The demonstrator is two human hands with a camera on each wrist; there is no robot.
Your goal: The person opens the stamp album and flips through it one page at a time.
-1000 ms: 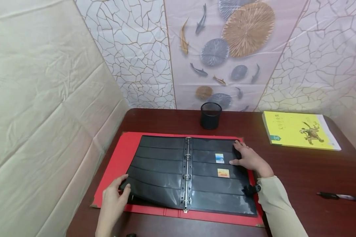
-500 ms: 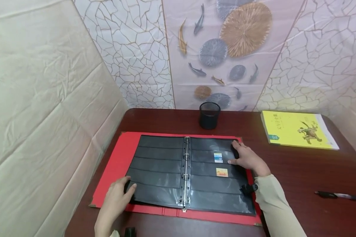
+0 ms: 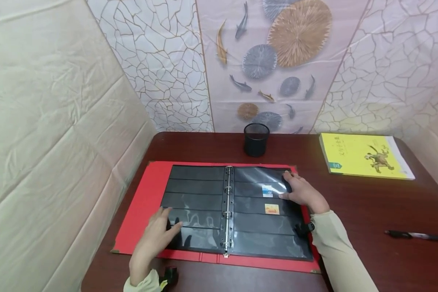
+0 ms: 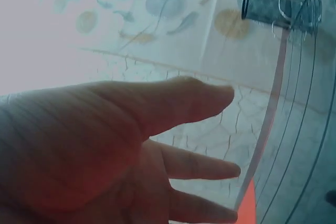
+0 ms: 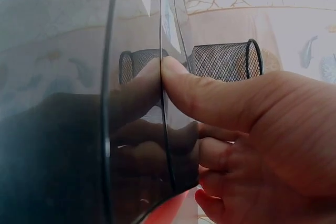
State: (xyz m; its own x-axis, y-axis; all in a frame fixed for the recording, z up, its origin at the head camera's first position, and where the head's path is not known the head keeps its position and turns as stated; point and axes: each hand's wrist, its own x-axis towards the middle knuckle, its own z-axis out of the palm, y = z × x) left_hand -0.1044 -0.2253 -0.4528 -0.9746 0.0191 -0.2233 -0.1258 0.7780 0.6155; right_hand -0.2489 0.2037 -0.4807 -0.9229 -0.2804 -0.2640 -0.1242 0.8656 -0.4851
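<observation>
A red ring binder point(image 3: 133, 219) lies open, a stamp album with black pocketed pages on both sides of its metal rings point(image 3: 227, 215). Two small stamps show in the right page point(image 3: 266, 243): a blue-and-white stamp point(image 3: 267, 191) and, one row lower, an orange-yellow stamp point(image 3: 271, 209). My right hand point(image 3: 304, 192) pinches that page's right edge, thumb point(image 5: 194, 85) on its face and the other fingers behind. Over the lower left corner of the left page point(image 3: 193, 194) is my left hand point(image 3: 155, 235), thumb and fingers spread, nothing between them.
A black mesh pen cup point(image 3: 256, 140) stands behind the binder. At the back right lies a yellow book point(image 3: 365, 156), with a pen point(image 3: 417, 235) nearer on the right. Patterned cloth point(image 3: 175, 65) hangs along the table's far edge.
My left hand has let go of the left page's edge and shifted right over its lower corner; that page now lies flatter. My right hand keeps its hold on the right page.
</observation>
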